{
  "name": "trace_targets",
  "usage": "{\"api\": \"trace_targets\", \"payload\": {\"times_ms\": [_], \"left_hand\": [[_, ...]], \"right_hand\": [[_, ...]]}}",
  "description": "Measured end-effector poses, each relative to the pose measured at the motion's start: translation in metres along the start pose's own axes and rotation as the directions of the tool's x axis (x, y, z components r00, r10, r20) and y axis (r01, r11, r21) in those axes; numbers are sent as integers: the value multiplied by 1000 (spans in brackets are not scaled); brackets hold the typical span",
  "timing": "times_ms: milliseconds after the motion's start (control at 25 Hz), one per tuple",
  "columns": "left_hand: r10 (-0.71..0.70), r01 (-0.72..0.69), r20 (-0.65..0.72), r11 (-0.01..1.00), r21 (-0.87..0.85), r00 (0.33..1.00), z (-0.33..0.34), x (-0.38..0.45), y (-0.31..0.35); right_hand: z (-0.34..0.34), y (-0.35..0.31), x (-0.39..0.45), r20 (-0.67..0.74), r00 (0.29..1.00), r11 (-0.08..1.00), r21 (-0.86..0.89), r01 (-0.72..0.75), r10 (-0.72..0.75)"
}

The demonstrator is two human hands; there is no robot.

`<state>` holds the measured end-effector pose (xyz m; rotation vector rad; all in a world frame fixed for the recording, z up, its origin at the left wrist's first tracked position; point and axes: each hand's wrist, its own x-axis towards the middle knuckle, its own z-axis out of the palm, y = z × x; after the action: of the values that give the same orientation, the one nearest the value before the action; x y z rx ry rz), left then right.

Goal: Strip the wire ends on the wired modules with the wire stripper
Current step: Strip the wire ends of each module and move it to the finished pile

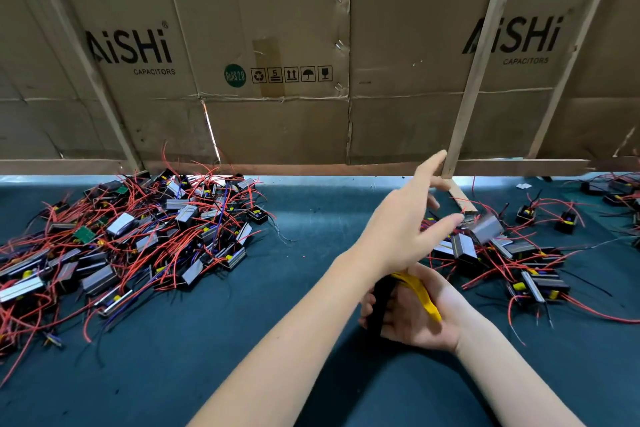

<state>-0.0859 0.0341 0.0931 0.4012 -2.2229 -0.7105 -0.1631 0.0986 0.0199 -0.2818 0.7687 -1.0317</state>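
**Two piles, and the bigger one waits**

While the right hand (412,315) grips the yellow-and-black wire stripper (415,291) low over the blue mat (242,340), the left hand (408,218) reaches across it, fingers spread and holding nothing, above a blurred module (486,227) at the right-hand pile (512,253). The large heap (138,232) on the left looks like the stock not yet stripped, the smaller spread the finished ones, though I cannot make out bare wire ends. By my reckoning, much remains.
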Motion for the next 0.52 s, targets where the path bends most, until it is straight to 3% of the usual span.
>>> {"api": "trace_targets", "payload": {"times_ms": [120,160,240,280,320,400,480,520], "left_hand": [[13,5,-112,987,160,994,-23,-25,-30],[22,37,-236,970,240,971,-38,-39,-46],[34,216,-535,893,396,844,-68,-76,-78],[29,348,-644,822,450,765,-82,-96,-92],[-4,476,-684,721,504,729,-96,-113,-105],[-250,678,-647,455,577,720,-114,-134,-124],[-488,741,-581,244,626,651,-118,-142,-130],[-517,743,-572,216,633,637,-117,-142,-130]], "right_hand": [[-1,-1,2,-41,999,1000,-15,8,-9],[-1,-1,2,-56,998,1000,-27,5,-6],[1,-1,2,-74,997,999,-44,-4,1],[1,-1,1,-77,997,999,-47,-2,-2],[2,-1,0,-79,997,999,-47,2,-6],[4,-1,-1,-92,996,999,-44,3,-7],[5,-1,-3,-102,995,999,-44,9,-13],[5,0,-3,-104,994,999,-44,14,-19]]}}
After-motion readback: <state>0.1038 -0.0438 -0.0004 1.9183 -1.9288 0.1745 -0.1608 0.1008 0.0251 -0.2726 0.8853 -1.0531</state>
